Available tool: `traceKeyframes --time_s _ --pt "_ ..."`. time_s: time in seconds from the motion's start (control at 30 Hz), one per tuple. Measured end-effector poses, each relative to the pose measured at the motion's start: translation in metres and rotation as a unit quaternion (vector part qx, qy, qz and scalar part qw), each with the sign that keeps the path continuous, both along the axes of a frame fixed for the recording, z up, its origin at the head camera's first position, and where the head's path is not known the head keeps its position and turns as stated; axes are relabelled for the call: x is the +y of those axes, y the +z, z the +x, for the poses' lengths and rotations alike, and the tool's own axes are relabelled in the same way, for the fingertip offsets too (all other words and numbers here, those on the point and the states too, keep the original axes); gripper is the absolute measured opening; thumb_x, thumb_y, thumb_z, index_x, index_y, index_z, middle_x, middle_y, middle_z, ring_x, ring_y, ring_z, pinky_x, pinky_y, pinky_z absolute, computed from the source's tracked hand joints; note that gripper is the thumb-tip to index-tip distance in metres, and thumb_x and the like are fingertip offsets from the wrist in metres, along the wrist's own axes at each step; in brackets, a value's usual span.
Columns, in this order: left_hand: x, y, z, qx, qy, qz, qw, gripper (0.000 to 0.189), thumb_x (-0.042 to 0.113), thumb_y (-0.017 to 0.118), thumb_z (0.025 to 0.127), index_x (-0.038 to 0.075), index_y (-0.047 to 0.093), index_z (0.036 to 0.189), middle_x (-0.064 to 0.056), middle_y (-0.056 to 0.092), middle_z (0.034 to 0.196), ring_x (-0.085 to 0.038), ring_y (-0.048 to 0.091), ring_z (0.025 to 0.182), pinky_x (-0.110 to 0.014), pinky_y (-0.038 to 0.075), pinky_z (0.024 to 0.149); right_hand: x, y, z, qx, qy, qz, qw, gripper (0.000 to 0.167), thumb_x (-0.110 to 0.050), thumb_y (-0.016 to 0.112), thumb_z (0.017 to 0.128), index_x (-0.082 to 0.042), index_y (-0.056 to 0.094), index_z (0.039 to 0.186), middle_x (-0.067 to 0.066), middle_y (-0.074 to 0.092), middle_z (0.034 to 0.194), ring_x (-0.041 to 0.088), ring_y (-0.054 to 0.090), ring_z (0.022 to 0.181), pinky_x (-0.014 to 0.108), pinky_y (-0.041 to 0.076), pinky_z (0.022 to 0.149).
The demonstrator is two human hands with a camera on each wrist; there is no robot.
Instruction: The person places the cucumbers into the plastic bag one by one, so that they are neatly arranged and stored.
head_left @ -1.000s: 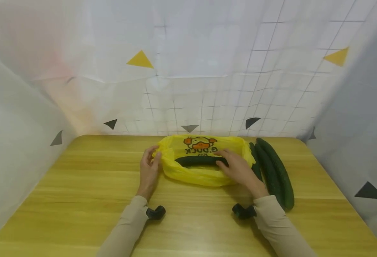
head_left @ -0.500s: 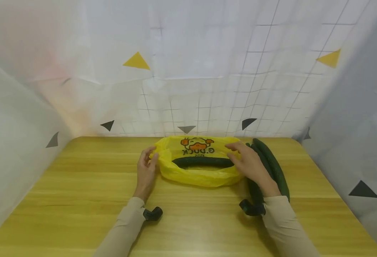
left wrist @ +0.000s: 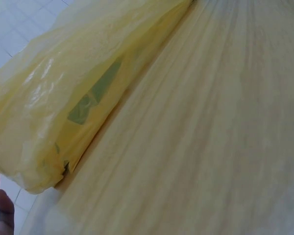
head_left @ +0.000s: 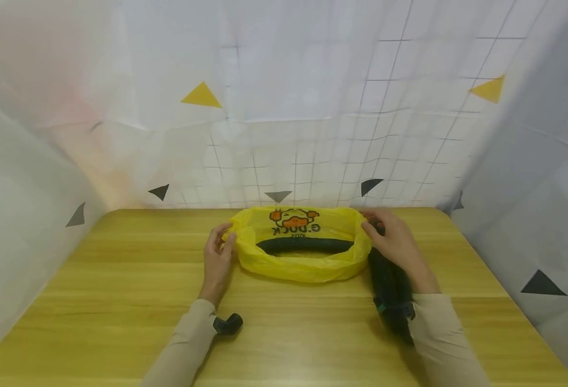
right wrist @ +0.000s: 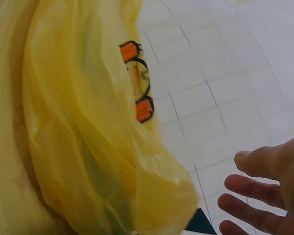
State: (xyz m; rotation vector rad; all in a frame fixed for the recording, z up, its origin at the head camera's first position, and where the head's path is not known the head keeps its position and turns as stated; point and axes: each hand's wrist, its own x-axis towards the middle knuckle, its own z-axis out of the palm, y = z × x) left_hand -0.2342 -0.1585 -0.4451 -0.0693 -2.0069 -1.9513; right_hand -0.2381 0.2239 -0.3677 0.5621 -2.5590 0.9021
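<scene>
Head view: a thin, crinkled bag of translucent yellow plastic (head_left: 308,272) lies with its mouth open near the far edge of a yellowish wood-grain tabletop (head_left: 288,333), its inner back wall bearing a black-and-orange duck print (head_left: 294,217) with mirrored "G.DUCK KIDS" lettering. Inside it rests a long, dark green cucumber (head_left: 305,245), lying crosswise with its ends toward the two sides of the bag. The bare left hand (head_left: 217,255) is at the bag's left end, thumb and fingers on either side of the plastic; whether this grip pinches the film or only touches it, I cannot tell, as the left wrist view shows just part of the fingers at its edge. The bare right hand (head_left: 397,239) is at the bag's right end, above a group of dark green cucumbers (head_left: 385,269) partly covered by the hand and forearm; in the right wrist view its grip is wide, thumb and fingers spread and holding nothing. Both forearms wear beige sleeves (head_left: 179,344), and a black, bent fitting (head_left: 229,324) projects from the left cuff. Behind the tabletop hangs a white backdrop (head_left: 284,145) with thin grid lines and yellow and dark triangles.
</scene>
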Motion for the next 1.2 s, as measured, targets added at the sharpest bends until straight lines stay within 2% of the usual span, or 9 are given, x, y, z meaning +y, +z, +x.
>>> traceKeyframes --time_s 0.17,0.33,0.7,0.83,1.03,1.2 --pt "0.0 -0.004 -0.001 0.011 0.005 -0.005 0.9999 0.036 0.04 0.055 0.094 0.023 0.054 0.126 0.002 0.056 0.124 -0.031 0.047 0.085 -0.027 0.044 0.068 0.015 -0.001 0.0 -0.02 -0.023 -0.018 0.9994 0.034 -0.015 0.056 0.095 -0.002 0.054 0.127 0.022 0.06 0.119 0.038 0.059 0.104 0.054 0.046 0.089" --pt "0.0 -0.004 0.0 0.014 0.005 -0.005 0.9999 0.036 0.04 0.055 0.093 0.024 0.054 0.125 0.006 0.055 0.126 -0.034 0.047 0.087 -0.028 0.043 0.067 0.031 0.001 0.002 -0.043 -0.051 -0.024 0.9975 0.037 -0.019 0.053 0.097 -0.001 0.051 0.129 0.024 0.058 0.121 0.039 0.057 0.107 0.055 0.046 0.09" --pt "0.0 -0.002 0.0 0.011 0.004 -0.006 0.9999 0.035 0.036 0.055 0.095 0.021 0.054 0.127 0.003 0.054 0.13 -0.03 0.048 0.092 -0.027 0.045 0.07 0.05 0.008 0.008 -0.1 -0.081 -0.02 0.9915 0.045 -0.025 0.05 0.098 0.002 0.044 0.134 0.029 0.05 0.13 0.044 0.05 0.114 0.058 0.042 0.094" --pt "-0.001 0.004 0.004 0.003 -0.005 0.001 1.0 0.035 0.029 0.054 0.096 0.015 0.053 0.128 -0.001 0.053 0.131 -0.033 0.048 0.096 -0.029 0.045 0.072 0.057 0.008 0.008 -0.116 -0.083 -0.011 0.9897 0.049 -0.027 0.048 0.099 0.003 0.042 0.136 0.03 0.047 0.132 0.046 0.048 0.116 0.059 0.042 0.093" --pt "0.002 0.02 0.014 0.0 -0.013 -0.005 0.9999 0.036 0.022 0.052 0.098 0.008 0.051 0.13 -0.004 0.051 0.133 -0.032 0.048 0.096 -0.031 0.045 0.074 0.075 0.003 0.009 -0.153 -0.099 -0.004 0.9833 0.055 -0.034 0.045 0.099 0.002 0.036 0.14 0.03 0.042 0.135 0.049 0.046 0.118 0.061 0.043 0.088" --pt "0.004 0.022 0.015 -0.002 -0.009 -0.011 0.9999 0.035 0.022 0.052 0.098 0.008 0.051 0.13 -0.005 0.051 0.133 -0.031 0.048 0.094 -0.031 0.046 0.073 0.089 -0.005 0.01 -0.186 -0.108 0.009 0.9766 0.059 -0.036 0.043 0.1 0.006 0.034 0.14 0.034 0.04 0.134 0.052 0.044 0.117 0.06 0.044 0.087"
